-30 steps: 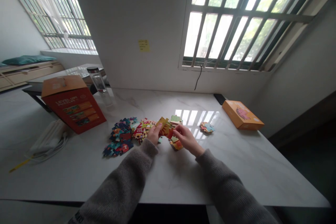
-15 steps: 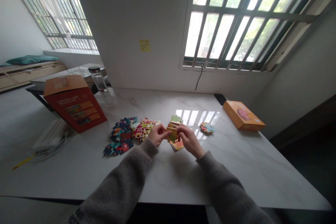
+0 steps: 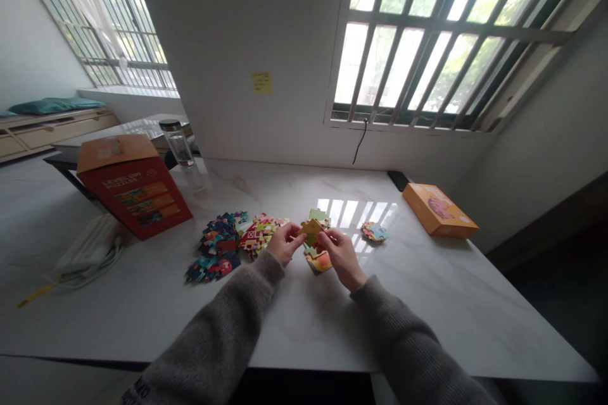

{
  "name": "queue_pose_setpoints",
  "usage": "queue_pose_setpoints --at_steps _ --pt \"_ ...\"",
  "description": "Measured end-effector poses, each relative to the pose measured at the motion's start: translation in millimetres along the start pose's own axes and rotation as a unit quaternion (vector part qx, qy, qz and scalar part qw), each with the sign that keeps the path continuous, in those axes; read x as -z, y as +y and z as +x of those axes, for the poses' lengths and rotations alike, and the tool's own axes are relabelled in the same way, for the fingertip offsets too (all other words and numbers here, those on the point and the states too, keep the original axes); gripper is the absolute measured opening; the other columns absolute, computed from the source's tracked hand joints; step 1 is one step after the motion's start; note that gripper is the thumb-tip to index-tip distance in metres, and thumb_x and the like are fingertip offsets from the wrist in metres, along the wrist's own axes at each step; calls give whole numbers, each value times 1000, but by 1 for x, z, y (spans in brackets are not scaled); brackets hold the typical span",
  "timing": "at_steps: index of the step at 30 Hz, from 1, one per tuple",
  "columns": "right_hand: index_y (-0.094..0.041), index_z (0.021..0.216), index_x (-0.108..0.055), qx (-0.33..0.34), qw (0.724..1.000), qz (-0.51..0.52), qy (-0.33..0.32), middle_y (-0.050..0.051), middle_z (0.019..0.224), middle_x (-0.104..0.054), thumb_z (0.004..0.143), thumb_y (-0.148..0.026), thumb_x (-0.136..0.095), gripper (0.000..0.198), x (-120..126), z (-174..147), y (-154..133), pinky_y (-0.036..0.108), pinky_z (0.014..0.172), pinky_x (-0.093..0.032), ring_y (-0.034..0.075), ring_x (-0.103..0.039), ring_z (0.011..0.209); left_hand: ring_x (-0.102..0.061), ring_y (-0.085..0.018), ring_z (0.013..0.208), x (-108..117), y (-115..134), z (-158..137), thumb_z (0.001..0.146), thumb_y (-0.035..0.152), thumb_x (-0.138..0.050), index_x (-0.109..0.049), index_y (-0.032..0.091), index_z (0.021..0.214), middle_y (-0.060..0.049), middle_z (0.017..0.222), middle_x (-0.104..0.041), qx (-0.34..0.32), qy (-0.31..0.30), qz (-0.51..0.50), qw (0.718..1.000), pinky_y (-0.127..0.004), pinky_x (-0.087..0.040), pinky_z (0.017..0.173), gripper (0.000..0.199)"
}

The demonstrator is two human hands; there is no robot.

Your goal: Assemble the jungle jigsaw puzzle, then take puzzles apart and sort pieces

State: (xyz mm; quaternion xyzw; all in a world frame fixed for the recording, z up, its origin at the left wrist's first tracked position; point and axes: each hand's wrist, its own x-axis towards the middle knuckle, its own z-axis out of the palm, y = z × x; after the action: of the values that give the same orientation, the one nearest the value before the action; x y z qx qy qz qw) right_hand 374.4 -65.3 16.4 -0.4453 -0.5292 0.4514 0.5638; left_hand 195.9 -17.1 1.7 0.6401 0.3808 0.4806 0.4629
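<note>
Between my two hands is a yellow-green puzzle piece (image 3: 311, 230), held up over a few other pieces on the table. My left hand (image 3: 284, 243) pinches its left edge, and my right hand (image 3: 341, 254) grips its right edge. Beneath and around it lie a green puzzle piece (image 3: 318, 215) at the far side and an orange-yellow piece (image 3: 320, 263) at the near side. Left of my left hand spreads a heap of red and yellow pieces (image 3: 259, 234), touching a heap of dark blue pieces (image 3: 218, 242). A small pile of pale pieces (image 3: 374, 231) sits to the right.
A red puzzle box (image 3: 137, 193) stands at the left, near a glass bottle (image 3: 178, 145) and a white power strip with cable (image 3: 90, 253). At the right lie an orange box (image 3: 439, 210) and a dark phone-like object (image 3: 398, 180). The white marble-patterned table (image 3: 304, 329) extends toward me.
The puzzle piece between my hands has been turned and raised slightly, now showing its face tilted like a diamond. More of the pieces below it shows. Both hands stay close to it.
</note>
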Motion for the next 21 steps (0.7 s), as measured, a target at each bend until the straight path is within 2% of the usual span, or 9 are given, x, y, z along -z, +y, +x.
queue_pose_setpoints --at_steps 4,7,9,10,13,14,16,19,21 --pt "-18 76 -69 78 990 -116 7 5 79 -63 91 -52 -58 39 5 1 -2 27 59 -48 15 -58 65 -53 -11 53 2 -1 4 74 55 -71 -57 17 87 3 66 -56 25 41 -65 997 -23 -42 50 42" --pt "-19 87 -69 90 988 -121 12 5 86 -65 89 -52 -61 34 9 4 -1 27 61 -50 16 -60 70 -50 -10 50 3 -2 2 78 55 -68 -60 16 96 3 65 -55 29 -28 -57 998 -23 -42 48 43" --pt "-19 86 -68 78 990 -115 3 5 84 -66 84 -52 -67 33 9 4 0 28 62 -51 17 -61 71 -52 -10 53 2 -3 0 81 53 -66 -62 15 106 2 68 -57 13 -93 -42 995 -24 -43 51 46" --pt "-19 82 -66 68 992 -109 0 4 80 -65 81 -52 -70 33 8 4 0 28 61 -51 17 -60 70 -53 -11 55 2 -3 -1 83 52 -65 -61 15 113 1 70 -57 -3 -102 -32 994 -24 -43 52 48" --pt "-19 75 -61 6 999 -39 21 0 63 -61 77 -55 -72 38 4 1 0 25 51 -46 14 -55 56 -57 -15 67 2 -2 -3 86 48 -62 -55 17 124 -1 79 -59 -76 -19 61 995 -28 -47 62 49" --pt "-19 75 -60 -16 999 -3 38 -2 59 -59 77 -56 -73 39 3 1 0 24 48 -45 13 -54 52 -59 -17 73 1 -2 -4 85 48 -63 -54 17 123 -3 84 -60 -108 19 123 986 -31 -49 68 50" --pt "-19 76 -59 -46 995 60 70 -2 56 -59 74 -57 -74 41 0 -1 0 26 47 -46 13 -54 48 -59 -23 88 -2 2 -5 80 50 -68 -55 16 119 -8 97 -63 -169 59 266 947 -39 -48 81 53" --pt "-17 76 -62 -46 989 100 98 0 61 -63 71 -56 -77 42 -3 -3 3 30 57 -53 15 -60 54 -55 -31 104 -9 9 -8 77 52 -70 -57 15 119 -14 112 -62 -216 53 419 880 -46 -40 92 58" --pt "-17 76 -64 -33 990 100 99 1 64 -64 73 -56 -76 40 -4 -3 5 31 60 -54 15 -61 57 -53 -33 106 -13 15 -10 80 51 -68 -57 15 121 -16 114 -62 -219 50 469 854 -48 -36 95 56"
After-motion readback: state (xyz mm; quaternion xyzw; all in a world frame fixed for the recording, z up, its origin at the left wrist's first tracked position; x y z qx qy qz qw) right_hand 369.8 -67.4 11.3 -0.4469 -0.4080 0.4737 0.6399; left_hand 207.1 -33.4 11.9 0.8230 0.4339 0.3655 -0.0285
